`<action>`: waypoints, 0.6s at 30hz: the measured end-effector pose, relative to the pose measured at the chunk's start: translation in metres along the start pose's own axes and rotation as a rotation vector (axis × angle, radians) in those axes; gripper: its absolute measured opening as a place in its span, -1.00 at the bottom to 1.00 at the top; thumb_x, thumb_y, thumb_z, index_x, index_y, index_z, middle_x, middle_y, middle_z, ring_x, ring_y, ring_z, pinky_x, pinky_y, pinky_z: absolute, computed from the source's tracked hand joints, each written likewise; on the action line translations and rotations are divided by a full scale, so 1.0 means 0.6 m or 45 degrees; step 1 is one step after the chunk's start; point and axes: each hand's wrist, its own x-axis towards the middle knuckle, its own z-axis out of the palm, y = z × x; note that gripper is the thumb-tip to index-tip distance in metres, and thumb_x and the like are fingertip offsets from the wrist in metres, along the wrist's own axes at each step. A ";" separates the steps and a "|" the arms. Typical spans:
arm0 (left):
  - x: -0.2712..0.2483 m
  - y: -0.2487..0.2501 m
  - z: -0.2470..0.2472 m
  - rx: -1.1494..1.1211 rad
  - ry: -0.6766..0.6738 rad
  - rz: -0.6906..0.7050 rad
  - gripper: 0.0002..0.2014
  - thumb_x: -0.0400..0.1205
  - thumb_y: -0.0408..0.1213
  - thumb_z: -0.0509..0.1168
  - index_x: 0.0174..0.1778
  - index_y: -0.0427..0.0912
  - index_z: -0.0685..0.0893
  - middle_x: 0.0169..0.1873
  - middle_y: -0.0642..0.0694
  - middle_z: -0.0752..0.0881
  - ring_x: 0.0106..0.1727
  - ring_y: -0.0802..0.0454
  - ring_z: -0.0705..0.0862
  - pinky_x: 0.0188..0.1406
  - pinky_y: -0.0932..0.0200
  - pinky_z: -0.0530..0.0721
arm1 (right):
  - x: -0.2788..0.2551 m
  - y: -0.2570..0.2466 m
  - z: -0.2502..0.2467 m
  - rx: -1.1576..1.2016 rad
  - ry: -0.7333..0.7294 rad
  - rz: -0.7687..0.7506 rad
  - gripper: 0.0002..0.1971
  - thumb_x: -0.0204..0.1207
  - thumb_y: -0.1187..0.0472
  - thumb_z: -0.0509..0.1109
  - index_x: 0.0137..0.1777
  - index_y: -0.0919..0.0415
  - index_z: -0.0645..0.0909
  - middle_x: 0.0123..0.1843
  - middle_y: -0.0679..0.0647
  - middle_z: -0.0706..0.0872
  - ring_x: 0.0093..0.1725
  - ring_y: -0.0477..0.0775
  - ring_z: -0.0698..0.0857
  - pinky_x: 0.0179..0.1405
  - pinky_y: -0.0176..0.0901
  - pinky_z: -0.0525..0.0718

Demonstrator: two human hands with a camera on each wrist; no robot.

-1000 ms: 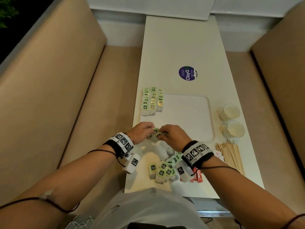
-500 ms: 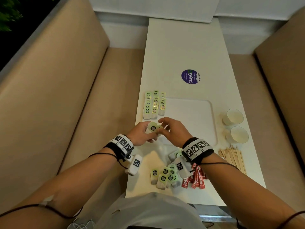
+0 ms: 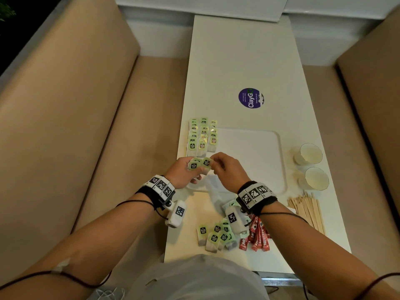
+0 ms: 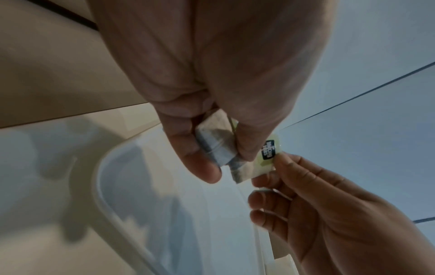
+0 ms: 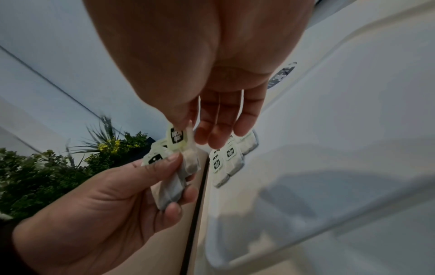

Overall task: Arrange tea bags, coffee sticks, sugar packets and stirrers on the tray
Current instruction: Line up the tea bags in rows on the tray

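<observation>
A long white table [image 3: 242,61] runs between two tan benches, with a white tray [image 3: 259,161] on it. Above the tray's near left corner, the left hand [image 3: 184,172] grips a small stack of tea bags [image 3: 195,165]. The right hand [image 3: 225,169] pinches the top bag's tag between thumb and forefinger. More tea bags lie in rows [image 3: 202,135] on the tray's far left corner.
</observation>
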 end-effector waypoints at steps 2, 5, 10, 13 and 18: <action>0.007 -0.001 -0.002 -0.033 0.001 -0.012 -0.87 0.68 -0.26 0.43 0.12 -0.08 0.72 -0.02 -0.25 0.82 -0.18 -0.02 0.77 -0.20 0.02 0.77 | 0.004 0.007 0.005 0.016 -0.059 0.063 -0.83 0.73 -0.01 0.31 0.17 0.02 0.61 -0.07 -0.01 0.78 -0.09 0.04 0.77 -0.03 -0.02 0.72; 0.016 0.003 -0.004 -0.073 0.012 -0.038 -0.89 0.69 -0.29 0.41 0.12 -0.11 0.71 -0.03 -0.20 0.82 -0.16 -0.03 0.78 -0.15 0.00 0.77 | 0.007 0.016 0.013 -0.039 -0.171 0.122 -0.74 0.70 -0.12 0.32 0.03 0.06 0.61 -0.13 0.02 0.77 -0.14 0.07 0.76 -0.09 -0.05 0.70; 0.028 0.001 0.000 -0.086 -0.010 -0.084 -0.83 0.69 -0.28 0.42 0.19 -0.14 0.70 0.04 -0.20 0.83 -0.13 -0.07 0.80 -0.18 0.03 0.77 | 0.018 0.030 0.014 -0.022 -0.186 0.129 -0.75 0.72 0.06 0.34 -0.19 0.11 0.58 -0.26 0.05 0.74 -0.28 0.03 0.67 -0.13 -0.01 0.68; 0.036 0.001 -0.001 -0.122 0.007 -0.110 -0.82 0.67 -0.26 0.45 0.17 -0.12 0.71 0.01 -0.19 0.84 -0.13 -0.08 0.81 -0.15 0.01 0.78 | 0.030 0.033 0.012 0.000 -0.202 0.144 -0.72 0.68 -0.08 0.39 -0.21 0.04 0.57 -0.25 0.05 0.74 -0.36 -0.07 0.62 -0.31 -0.16 0.65; 0.050 0.005 0.000 -0.190 -0.014 -0.135 -0.75 0.67 -0.26 0.44 0.24 -0.22 0.69 0.00 -0.19 0.83 -0.10 -0.08 0.81 -0.08 0.00 0.81 | 0.050 0.038 0.009 0.008 -0.160 0.159 -0.67 0.68 -0.06 0.39 -0.17 0.19 0.61 -0.24 0.16 0.77 -0.29 0.11 0.67 -0.14 0.12 0.72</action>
